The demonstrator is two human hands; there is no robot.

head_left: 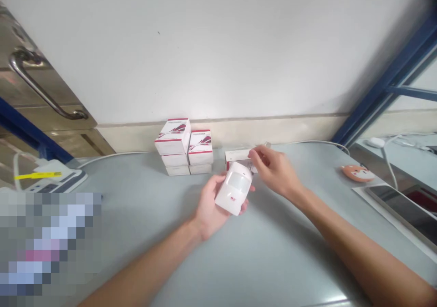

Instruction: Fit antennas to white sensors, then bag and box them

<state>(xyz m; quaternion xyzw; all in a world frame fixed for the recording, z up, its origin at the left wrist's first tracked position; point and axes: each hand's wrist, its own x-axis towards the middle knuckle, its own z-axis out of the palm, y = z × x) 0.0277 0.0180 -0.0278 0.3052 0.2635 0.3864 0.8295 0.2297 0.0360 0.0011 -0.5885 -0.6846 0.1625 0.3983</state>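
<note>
My left hand [216, 202] is wrapped around a white motion sensor [234, 191] with a curved, milky window and a small red mark. The sensor is tilted, its window side facing up toward me. Just beyond its upper right corner is my right hand [275, 170], its thumb and fingers drawn together. What they hold, if anything, I cannot make out. A pale, see-through piece [268, 145] shows behind the right fingers, too unclear to name. Behind both hands lies a white box [237, 155] with a red edge, partly covered by the sensor and the right hand.
Stacked white-and-red boxes [175, 147] stand near the wall, left of the hands. A power strip [54, 177] with a yellow tag lies at left. To the right are an orange animal-shaped object [358, 173] and a dark flat device [403, 207]. Blue frame posts [385, 74] flank the table.
</note>
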